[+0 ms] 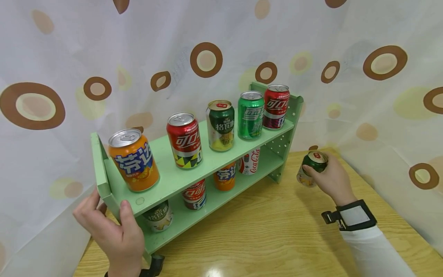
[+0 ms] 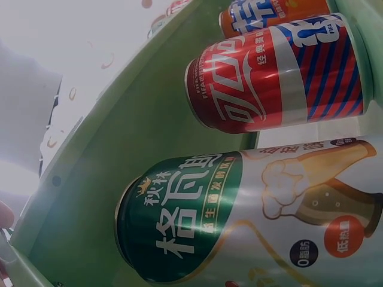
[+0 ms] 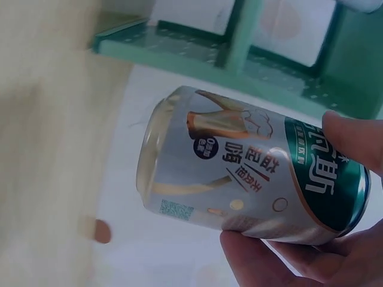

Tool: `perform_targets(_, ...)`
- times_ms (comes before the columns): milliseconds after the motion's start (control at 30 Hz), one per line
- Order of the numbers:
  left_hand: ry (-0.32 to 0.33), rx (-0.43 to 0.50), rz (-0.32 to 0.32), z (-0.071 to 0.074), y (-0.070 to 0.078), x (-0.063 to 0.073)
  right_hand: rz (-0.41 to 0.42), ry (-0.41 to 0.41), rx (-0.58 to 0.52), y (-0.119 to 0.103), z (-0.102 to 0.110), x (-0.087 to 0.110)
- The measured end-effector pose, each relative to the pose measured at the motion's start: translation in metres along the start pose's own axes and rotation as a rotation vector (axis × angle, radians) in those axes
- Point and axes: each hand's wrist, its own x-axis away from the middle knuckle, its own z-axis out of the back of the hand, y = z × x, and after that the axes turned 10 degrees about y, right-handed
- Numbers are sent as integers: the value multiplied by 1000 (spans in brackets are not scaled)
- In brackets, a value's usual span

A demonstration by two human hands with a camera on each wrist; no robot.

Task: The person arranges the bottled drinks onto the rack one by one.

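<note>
My right hand point(image 1: 333, 179) grips a green-and-white kvass can point(image 1: 306, 181) around its upper part, off the right end of a light green two-tier shelf point(image 1: 155, 148). In the right wrist view the can point(image 3: 239, 173) lies across the picture, thumb on one side and fingers on the other. At the shelf's left end my left hand point(image 1: 115, 231) holds the side panel, thumb in front and fingers behind. Nearest to it are an orange Fanta can point(image 1: 136, 165) on the upper tier and another kvass can point(image 1: 159, 217) below, seen closely as a kvass can point(image 2: 191, 221) in the left wrist view.
Along the upper tier stand a red cola can point(image 1: 185, 142), a kvass can point(image 1: 221, 127), a green can point(image 1: 250, 115) and another red cola can point(image 1: 276, 107). Below are a red can point(image 1: 194, 196), a Fanta can point(image 1: 225, 177) and a white-and-red Coca-Cola can point(image 1: 250, 163). Patterned sheeting point(image 1: 235, 30) backs the wooden table point(image 1: 263, 231).
</note>
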Motion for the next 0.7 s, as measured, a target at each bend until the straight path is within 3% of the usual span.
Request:
perform_targets(333, -9, -18, -2, 1, -2, 1, 78, -76, -58, -30, 2, -6)
perform_targets(700, -15, -25, -3, 2, -3, 1, 151, -77, -91, -52, -5, -6)
